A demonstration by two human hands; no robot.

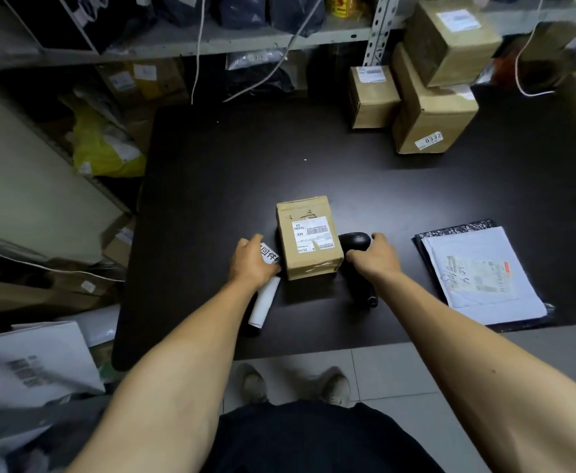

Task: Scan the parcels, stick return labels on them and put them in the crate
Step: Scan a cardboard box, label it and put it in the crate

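Head view: a small cardboard parcel [308,237] stands on the dark desk [365,186], nearer the front edge than the back, its printed shipping label facing up. The right hand [375,256] is curled around a black barcode scanner [356,259] just beside the parcel's right side. The left hand [250,261] pinches a white return label [268,256] with black characters, at the parcel's left side, above a roll of label backing [264,302]. No return label shows on the parcel, so sticking and crating appear to be left; whether it is scanned cannot be told. No crate is in view. Three more boxes [430,93] are stacked at the back right corner, likely waiting. A pile of flat mailers [481,271] lies by the right front edge. The desk's middle and back left are open room; shelving [177,46] crowds the back edge.
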